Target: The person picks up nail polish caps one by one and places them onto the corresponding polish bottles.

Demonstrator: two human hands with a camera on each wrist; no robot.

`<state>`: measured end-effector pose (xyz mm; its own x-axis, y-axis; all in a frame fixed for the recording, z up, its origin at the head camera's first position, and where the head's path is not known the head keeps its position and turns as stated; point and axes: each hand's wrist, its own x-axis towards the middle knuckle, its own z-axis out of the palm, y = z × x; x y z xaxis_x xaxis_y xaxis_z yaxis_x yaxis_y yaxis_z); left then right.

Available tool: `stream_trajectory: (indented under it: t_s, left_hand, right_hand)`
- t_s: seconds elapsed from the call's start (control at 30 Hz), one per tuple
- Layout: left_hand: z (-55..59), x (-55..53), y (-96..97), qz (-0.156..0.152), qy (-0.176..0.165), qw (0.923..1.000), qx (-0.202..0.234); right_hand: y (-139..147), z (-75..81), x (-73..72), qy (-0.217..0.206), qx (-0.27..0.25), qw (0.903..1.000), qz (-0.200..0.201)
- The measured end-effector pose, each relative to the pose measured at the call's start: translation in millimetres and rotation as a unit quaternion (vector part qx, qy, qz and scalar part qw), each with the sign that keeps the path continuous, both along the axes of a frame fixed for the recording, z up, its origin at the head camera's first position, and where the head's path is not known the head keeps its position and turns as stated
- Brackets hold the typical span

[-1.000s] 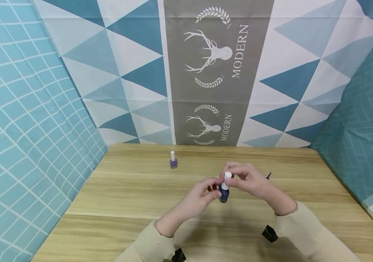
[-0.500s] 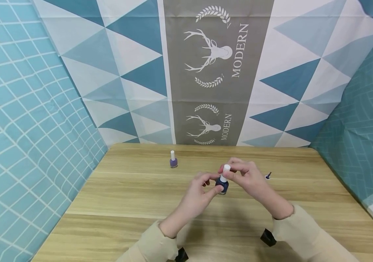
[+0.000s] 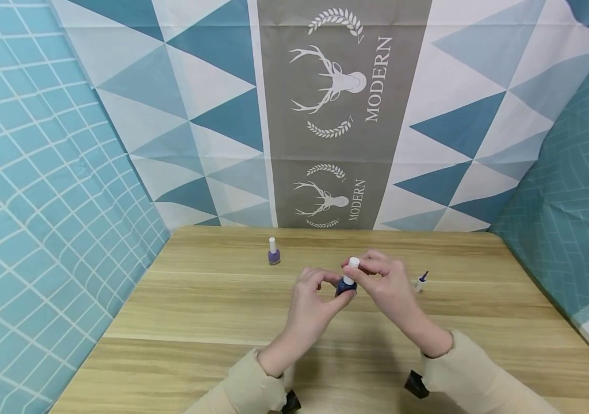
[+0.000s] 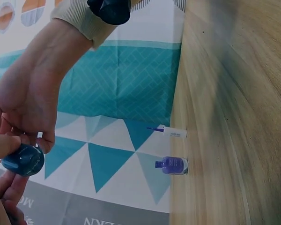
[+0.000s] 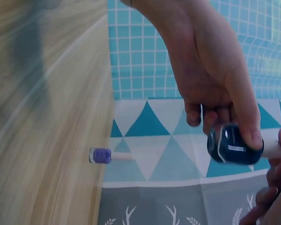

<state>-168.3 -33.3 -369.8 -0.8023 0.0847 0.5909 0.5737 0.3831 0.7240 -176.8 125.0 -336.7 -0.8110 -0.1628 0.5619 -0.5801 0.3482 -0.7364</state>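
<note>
Both hands hold a dark blue nail polish bottle (image 3: 345,288) above the middle of the table, tilted a little. My left hand (image 3: 311,300) grips its glass body between thumb and fingers. The white cap (image 3: 354,263) sits on the neck, pinched by the thumb and fingers of my right hand (image 3: 385,283). To the right of that hand, a loose white cap (image 3: 420,283) stands on the table with its purple brush pointing up. Near it, in the left wrist view, is an uncapped purple nail polish bottle (image 4: 173,165), hidden behind my right hand in the head view.
A second purple nail polish bottle (image 3: 274,257) with its white cap on stands upright at the back of the wooden table (image 3: 196,322). Patterned cloth walls (image 3: 211,115) enclose the back and both sides. A black wrist-camera part (image 3: 416,384) hangs below the right sleeve.
Both hands have shifted slightly left and away from me with the dark blue bottle. More of the loose cap and brush now shows beside the right hand.
</note>
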Motion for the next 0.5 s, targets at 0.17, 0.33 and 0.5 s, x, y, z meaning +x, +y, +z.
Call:
stream_trajectory:
  t_s: [0.17,0.33,0.5]
  left_hand:
    - [0.6,-0.9,-0.6,-0.001,0.000,1.0000,-0.008]
    - [0.5,-3.0,-5.8,-0.050,-0.039,0.9980,-0.003]
    - [1.9,-4.4,-11.4,-0.107,-0.097,0.9896,-0.002]
  right_hand:
    - [-1,-2.8,-2.7,0.041,0.015,0.9990,-0.007]
    - [12,-1.5,-11.7,0.022,0.027,0.9917,0.124]
    - [28,5.1,-17.9,-0.038,0.020,0.9609,0.274]
